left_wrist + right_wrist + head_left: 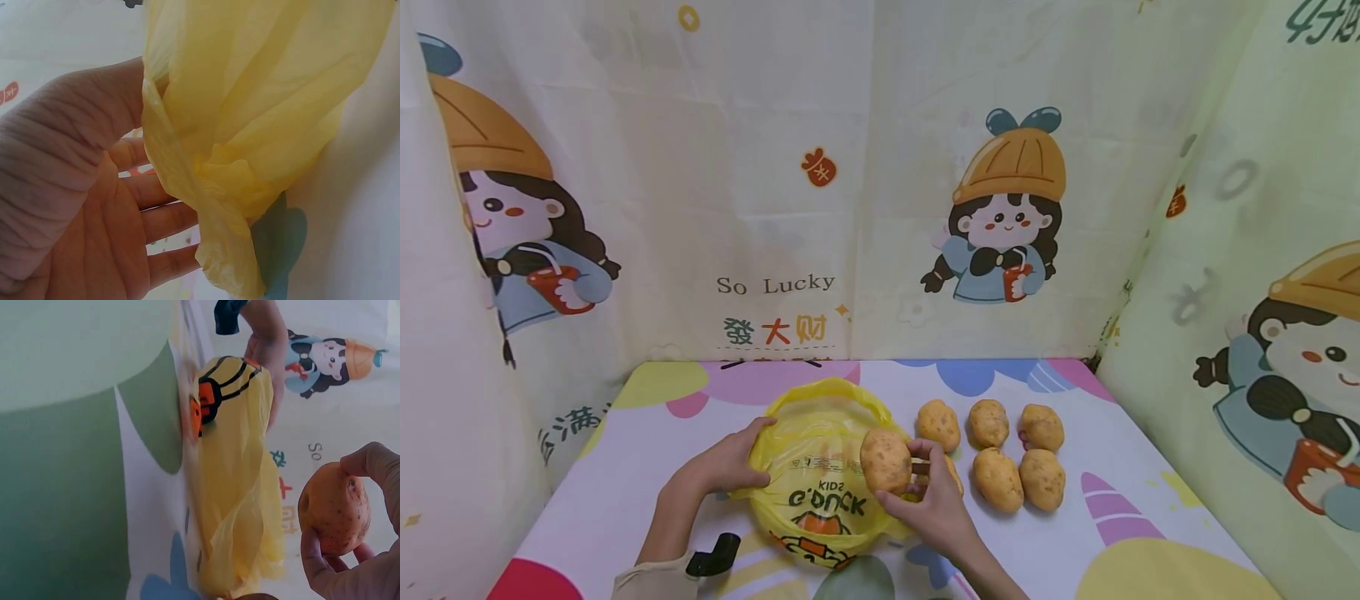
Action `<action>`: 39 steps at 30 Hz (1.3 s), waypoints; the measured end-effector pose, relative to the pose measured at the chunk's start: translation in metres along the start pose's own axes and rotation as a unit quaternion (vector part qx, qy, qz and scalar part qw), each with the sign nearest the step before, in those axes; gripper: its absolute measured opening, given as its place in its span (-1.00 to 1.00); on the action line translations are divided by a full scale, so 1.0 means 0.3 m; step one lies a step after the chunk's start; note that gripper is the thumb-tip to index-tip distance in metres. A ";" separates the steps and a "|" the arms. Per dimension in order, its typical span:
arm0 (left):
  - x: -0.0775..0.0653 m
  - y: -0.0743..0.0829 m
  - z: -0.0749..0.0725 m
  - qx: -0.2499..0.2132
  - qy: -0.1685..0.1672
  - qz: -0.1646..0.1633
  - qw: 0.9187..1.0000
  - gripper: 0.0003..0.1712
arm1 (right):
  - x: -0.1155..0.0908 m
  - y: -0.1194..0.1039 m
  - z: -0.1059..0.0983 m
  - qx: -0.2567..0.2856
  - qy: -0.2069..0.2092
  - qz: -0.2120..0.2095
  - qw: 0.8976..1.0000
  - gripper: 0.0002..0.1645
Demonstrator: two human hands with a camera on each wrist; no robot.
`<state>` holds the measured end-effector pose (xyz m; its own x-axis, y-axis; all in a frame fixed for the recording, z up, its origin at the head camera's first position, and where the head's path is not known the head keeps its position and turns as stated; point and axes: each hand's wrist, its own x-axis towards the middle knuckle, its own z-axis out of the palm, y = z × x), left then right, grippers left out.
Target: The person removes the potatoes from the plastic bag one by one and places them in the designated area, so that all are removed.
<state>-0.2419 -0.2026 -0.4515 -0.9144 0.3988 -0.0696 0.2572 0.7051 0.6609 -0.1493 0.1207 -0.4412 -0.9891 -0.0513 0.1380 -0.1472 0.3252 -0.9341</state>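
A yellow plastic bag (820, 396) with printed lettering lies on the table with its mouth spread. At its left rim, my left hand (726, 461) holds the edge; in the left wrist view the thumb goes behind the yellow film (250, 81), and the fingertips are hidden by it. Over the bag's right side, my right hand (934, 500) grips a potato (886, 462) between thumb and fingers. The right wrist view shows this potato (335, 509) raised beside the bag (234, 462). I cannot see what is inside the bag.
Several more potatoes stand in two rows right of the bag, among them a back-row potato (988, 423) and a front-row potato (1042, 481). One potato (955, 477) is partly hidden behind my right hand. Printed cloth walls (880, 208) close off the table's back and sides.
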 end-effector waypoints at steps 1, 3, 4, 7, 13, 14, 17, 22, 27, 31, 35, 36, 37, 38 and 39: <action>0.000 0.001 -0.001 0.000 0.000 0.002 1.000 0.07 | -0.001 0.003 -0.007 -0.005 0.005 0.000 1.000 -0.11; -0.002 0.003 -0.001 0.000 0.000 0.002 1.000 0.07 | -0.003 0.010 -0.020 -0.017 0.015 -0.001 1.000 -0.11; -0.002 0.003 -0.001 -0.001 0.001 0.001 1.000 0.07 | -0.004 0.013 -0.027 -0.022 0.019 0.000 1.000 -0.12; -0.002 0.004 -0.001 0.002 0.000 -0.003 1.000 0.07 | -0.003 0.019 -0.049 -0.034 0.029 -0.003 0.999 -0.12; -0.005 0.011 0.001 0.006 -0.001 -0.013 1.000 0.06 | -0.002 0.027 -0.095 -0.040 0.046 0.009 0.998 -0.13; -0.005 0.012 0.002 0.007 -0.001 -0.014 1.000 0.06 | -0.002 0.029 -0.103 -0.039 0.048 0.012 0.998 -0.12; -0.006 0.013 0.003 0.011 0.000 -0.015 1.000 0.06 | -0.004 0.037 -0.127 -0.039 0.056 0.012 0.998 -0.12; -0.007 0.012 0.005 0.009 0.001 -0.013 1.000 0.06 | -0.010 0.044 -0.169 -0.043 0.075 0.010 0.996 -0.11; -0.006 0.011 0.005 0.005 0.000 -0.012 1.000 0.07 | -0.018 0.049 -0.211 -0.056 0.089 0.010 0.994 -0.11; -0.005 0.010 0.006 0.006 0.000 -0.010 1.000 0.07 | -0.021 0.058 -0.247 -0.076 0.105 0.018 0.991 -0.10; -0.004 0.011 0.005 0.005 -0.001 -0.011 1.000 0.07 | -0.022 0.064 -0.278 -0.072 0.116 0.020 0.990 -0.07; -0.004 0.011 0.004 0.004 -0.002 -0.011 1.000 0.07 | -0.022 0.066 -0.285 -0.073 0.118 0.021 0.990 -0.07; -0.004 0.012 0.003 0.003 -0.001 -0.011 1.000 0.07 | -0.023 0.068 -0.291 -0.071 0.119 0.022 0.990 -0.06; -0.004 0.013 0.002 0.003 -0.001 -0.011 1.000 0.07 | -0.024 0.070 -0.297 -0.069 0.121 0.024 0.990 -0.05; -0.004 0.013 0.001 0.003 -0.001 -0.011 1.000 0.07 | -0.025 0.072 -0.303 -0.071 0.123 0.026 0.989 -0.04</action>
<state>-0.2397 -0.2000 -0.4491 -0.9191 0.3847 -0.0851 0.2397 0.7173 0.6542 -0.1454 0.2141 -0.4326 -0.9634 0.1952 0.1839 -0.0782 0.4516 -0.8888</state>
